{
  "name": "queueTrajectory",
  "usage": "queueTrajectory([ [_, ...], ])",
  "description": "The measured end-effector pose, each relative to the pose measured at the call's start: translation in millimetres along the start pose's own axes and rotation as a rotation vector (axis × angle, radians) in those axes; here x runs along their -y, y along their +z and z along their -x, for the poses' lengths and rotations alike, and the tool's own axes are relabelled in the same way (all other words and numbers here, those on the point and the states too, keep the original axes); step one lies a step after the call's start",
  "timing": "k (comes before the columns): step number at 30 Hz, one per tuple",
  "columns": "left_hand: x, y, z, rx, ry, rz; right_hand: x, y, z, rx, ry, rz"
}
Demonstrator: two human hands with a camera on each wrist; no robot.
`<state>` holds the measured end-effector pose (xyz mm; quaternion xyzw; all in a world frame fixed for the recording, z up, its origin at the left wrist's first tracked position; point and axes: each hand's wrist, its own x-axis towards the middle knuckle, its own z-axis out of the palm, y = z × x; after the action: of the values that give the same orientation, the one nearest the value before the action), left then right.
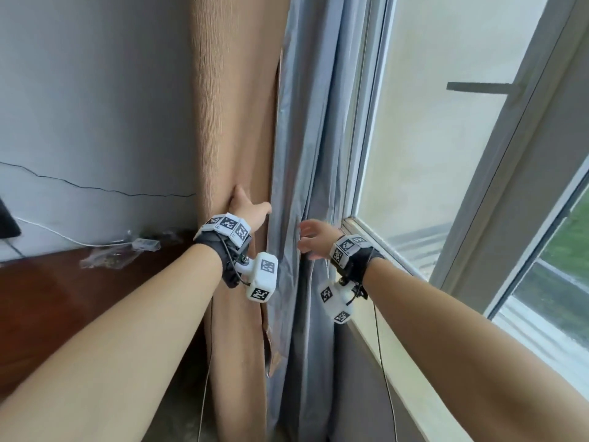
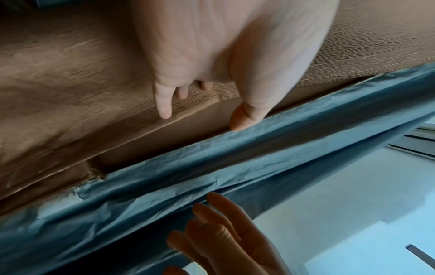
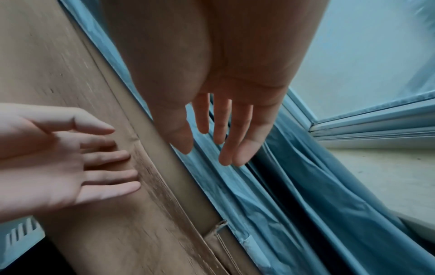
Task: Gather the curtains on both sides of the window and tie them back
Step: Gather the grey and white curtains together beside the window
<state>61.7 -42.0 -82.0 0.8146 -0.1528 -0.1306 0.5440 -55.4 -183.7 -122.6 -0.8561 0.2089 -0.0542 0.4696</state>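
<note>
we note left hand (image 1: 247,204) flat on tan curtain (image 1: 236,122), fingers straight; right hand (image 1: 314,237) spread, gripping nothing, at blue lining (image 1: 302,138).

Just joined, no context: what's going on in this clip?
A person is gathering the curtain beside the window. The left hand lies flat with straight fingers against the tan curtain, pushing it toward the wall. The right hand is open, fingers spread, right at the folds of the blue-grey lining, gripping nothing. The fabric hangs bunched but loose; no tie-back is visible, nothing is tied.
</note>
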Motion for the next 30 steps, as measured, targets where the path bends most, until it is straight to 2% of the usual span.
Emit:
queueTrajectory([
  [3, 4, -11, -3, -0.059, 0.053, -0.063, 3, 13, -15, -0.103, -0.060, 0.067],
  [5, 5, -16, -9, -0.051, 0.099, -0.065, 9, 17, -25, -0.143, -0.068, 0.076],
  [9, 8, -17, -26, 0.107, 0.147, -0.002, 18, 24, -49, -0.351, -0.056, 0.193],
  [13, 9, -9, -39, 0.270, 0.145, 0.088, 17, 29, -66, -0.593, 0.026, -0.028],
  [17, 5, 4, -51, 0.437, 0.117, 0.182, 14, 22, -74, -0.651, 0.056, -0.041],
  [20, 2, 18, -55, 0.551, 0.160, 0.136, 12, 17, -78, -0.736, 0.075, 0.001],
  [22, 1, 28, -59, 0.571, 0.172, 0.110, 11, 16, -78, -0.803, 0.105, -0.008],
  [26, 1, 47, -66, 0.520, 0.246, -0.031, 10, 11, -75, -0.825, 0.158, -0.008],
  [30, 0, 55, -72, 0.567, 0.287, -0.116, 9, -2, -70, -0.683, 0.169, 0.021],
])
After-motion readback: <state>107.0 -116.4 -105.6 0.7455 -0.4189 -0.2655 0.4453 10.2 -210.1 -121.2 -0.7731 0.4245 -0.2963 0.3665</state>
